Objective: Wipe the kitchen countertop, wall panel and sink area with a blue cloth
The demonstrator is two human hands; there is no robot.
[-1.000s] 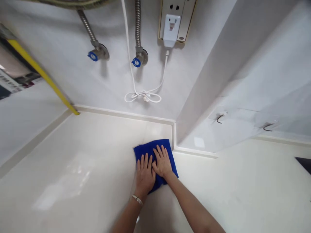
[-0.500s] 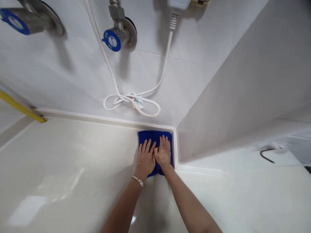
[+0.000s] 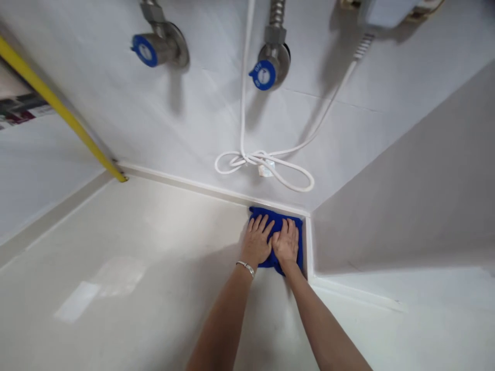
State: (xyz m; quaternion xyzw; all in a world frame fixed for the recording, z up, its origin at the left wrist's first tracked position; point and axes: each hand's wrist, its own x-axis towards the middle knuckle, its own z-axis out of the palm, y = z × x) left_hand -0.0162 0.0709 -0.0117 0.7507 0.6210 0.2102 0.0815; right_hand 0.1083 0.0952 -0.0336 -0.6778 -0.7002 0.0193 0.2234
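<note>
A blue cloth [image 3: 277, 218] lies on the pale, glossy surface [image 3: 174, 232], tucked into the corner where two low raised edges meet. My left hand [image 3: 257, 244] rests palm down on its left part, the fingers stretched and spread. Beside it my right hand [image 3: 286, 243] presses on the right part, fingers laid forward and slightly bent, close to the right-hand edge. The two thumbs nearly meet over the middle of the cloth, whose rim shows crumpled around both hands.
Above the hands a looped white cord [image 3: 286, 183] hangs against the wall [image 3: 209, 113], running up to a white plug [image 3: 386, 13]. Two metal valves with blue knobs [image 3: 264, 75] stick out higher up. A yellow pipe [image 3: 73, 121] descends at the left. A grey panel [image 3: 406, 196] stands at the right.
The view has turned left, so everything appears further right. Both hands stay on the cloth in the corner; its far left edge is now more bunched and the right fingers look more bent.
</note>
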